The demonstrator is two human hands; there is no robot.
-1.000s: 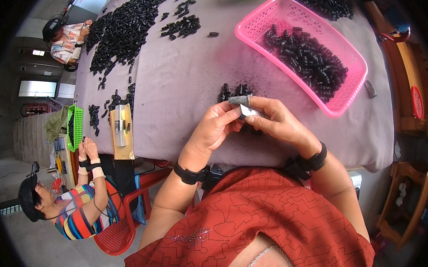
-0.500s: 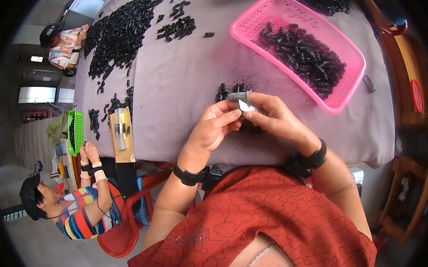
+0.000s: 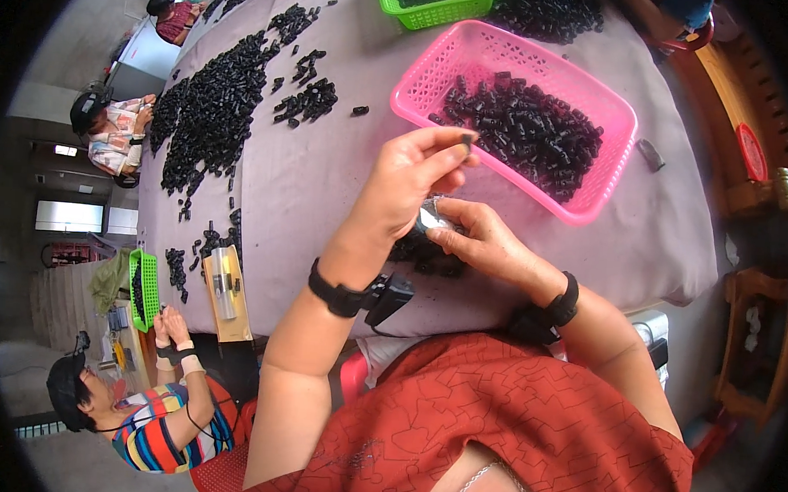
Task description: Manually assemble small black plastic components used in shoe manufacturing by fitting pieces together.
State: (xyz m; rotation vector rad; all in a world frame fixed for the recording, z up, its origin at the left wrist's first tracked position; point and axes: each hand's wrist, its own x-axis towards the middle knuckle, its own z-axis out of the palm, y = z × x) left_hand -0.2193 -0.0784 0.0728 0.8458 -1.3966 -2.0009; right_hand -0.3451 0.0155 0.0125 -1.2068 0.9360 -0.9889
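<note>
1. The surface under a smooth, grey-mauve cloth [image 3: 299, 179] fills the middle of the room. From where I stand, more of its far end shows than half a second ago.
2. At its left side sits a co-worker in a multicoloured striped shirt [image 3: 170, 430], both hands together, much as before.
3. A broad heap of short black cylindrical pieces [image 3: 206, 129] spreads over the far left of the cloth; any lettering on them is too small to make out.
4. The pink latticed plastic basket [image 3: 613, 173], partly filled with similar black pieces, stands just beyond the wearer's hands.
5. Behind it, the green latticed plastic basket [image 3: 437, 17] has come much further into sight; only its edge showed earlier.
6. The right hand [image 3: 488, 240] has stayed low over the cloth, barely open, thumb and forefinger closed around a flat silvery-white piece. A loose cluster of black pieces [image 3: 430, 266] lies under and beside it, partly hidden.
7. The left hand [image 3: 416, 171] shows the biggest change: it has parted from the right hand and risen toward the pink basket. Its fingers are pinched narrow.
8. The flat silvery-white piece [image 3: 433, 218] was between both hands a moment ago; now the right hand alone has it.
9. A small black piece [image 3: 467, 143] sits in the left fingertips, in line with the basket's near rim; whether they touch that rim, I cannot tell.
</note>
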